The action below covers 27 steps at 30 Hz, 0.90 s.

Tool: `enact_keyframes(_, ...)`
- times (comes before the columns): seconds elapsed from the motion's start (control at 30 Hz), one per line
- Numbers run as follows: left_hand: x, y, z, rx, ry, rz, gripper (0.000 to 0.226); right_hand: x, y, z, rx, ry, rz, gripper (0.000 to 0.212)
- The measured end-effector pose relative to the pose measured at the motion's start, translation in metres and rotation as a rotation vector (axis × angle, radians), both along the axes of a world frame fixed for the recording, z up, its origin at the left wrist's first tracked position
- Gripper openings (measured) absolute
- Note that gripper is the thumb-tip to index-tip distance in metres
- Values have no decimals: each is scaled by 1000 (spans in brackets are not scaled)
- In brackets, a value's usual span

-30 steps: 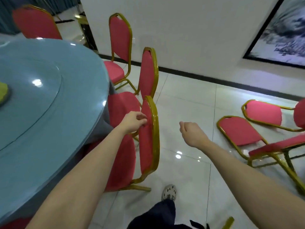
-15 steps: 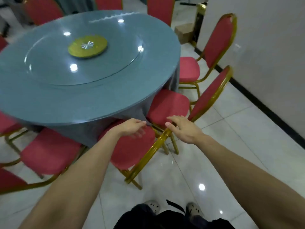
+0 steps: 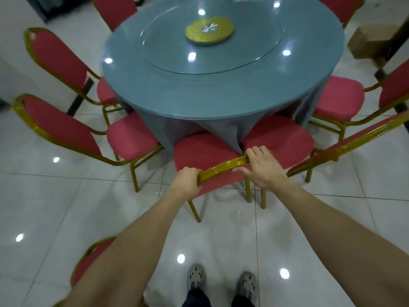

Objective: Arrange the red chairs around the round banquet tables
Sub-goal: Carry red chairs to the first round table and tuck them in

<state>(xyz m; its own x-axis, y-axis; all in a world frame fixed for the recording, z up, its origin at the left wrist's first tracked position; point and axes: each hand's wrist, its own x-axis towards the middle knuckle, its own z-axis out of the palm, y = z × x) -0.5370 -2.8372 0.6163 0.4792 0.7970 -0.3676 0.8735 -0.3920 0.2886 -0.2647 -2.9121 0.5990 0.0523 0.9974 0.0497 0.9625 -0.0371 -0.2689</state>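
A red chair with a gold frame (image 3: 223, 168) stands directly in front of me, its seat (image 3: 199, 151) tucked against the blue cloth of the round banquet table (image 3: 221, 96). My left hand (image 3: 187, 179) grips the left end of its gold top rail. My right hand (image 3: 262, 166) grips the right end of the same rail, thumb underneath. More red chairs ring the table: two on the left (image 3: 66, 127) (image 3: 57, 56), two close on the right (image 3: 278, 138) (image 3: 338, 98), and others at the far side (image 3: 115, 9).
A gold turntable disc (image 3: 209, 29) sits on the table's glass centre. Another red chair (image 3: 93, 260) is partly hidden behind my left forearm. A cardboard box (image 3: 369, 41) lies on the floor at the upper right. Glossy white tiles surround my feet (image 3: 221, 282).
I have turned to face the table squarely. Both hands, loose near the chair back before, now grip its top rail, and the chair stands straight toward the table.
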Motion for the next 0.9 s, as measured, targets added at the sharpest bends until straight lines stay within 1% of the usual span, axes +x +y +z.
enact_keyframes(0.13,-28,-2,-2,-21,10,20,21,-26,-10,1,74,-33,58,75)
enact_keyframes(0.2,-49,-1,-2,-44,42,28,23,-51,-17,-1,81,-57,44,72)
enact_keyframes(0.27,-71,3,-2,-55,47,35,21,-76,-21,-1,59,-55,12,70)
enact_keyframes(0.37,-94,16,3,-17,77,-9,17,-107,-18,2,40,-33,-27,71)
enact_keyframes(0.43,-110,28,5,-12,87,-42,19,-126,-12,4,18,-43,-45,70)
enact_keyframes(0.53,-134,50,5,18,104,-66,19,-156,1,6,-35,-50,-89,76)
enact_keyframes(0.63,-154,74,4,19,133,-58,26,-182,16,7,-52,-33,-128,79)
enact_keyframes(0.73,-165,92,6,24,189,-73,27,-190,25,13,-85,21,-114,73)
enact_keyframes(0.77,-165,96,9,5,201,-86,33,-187,23,16,-106,60,-89,70)
enact_keyframes(0.83,-159,102,22,-104,180,-132,55,-175,13,22,-125,154,-77,61)
enact_keyframes(0.9,-140,108,47,-321,74,-150,81,-155,-1,29,-50,206,-157,48)
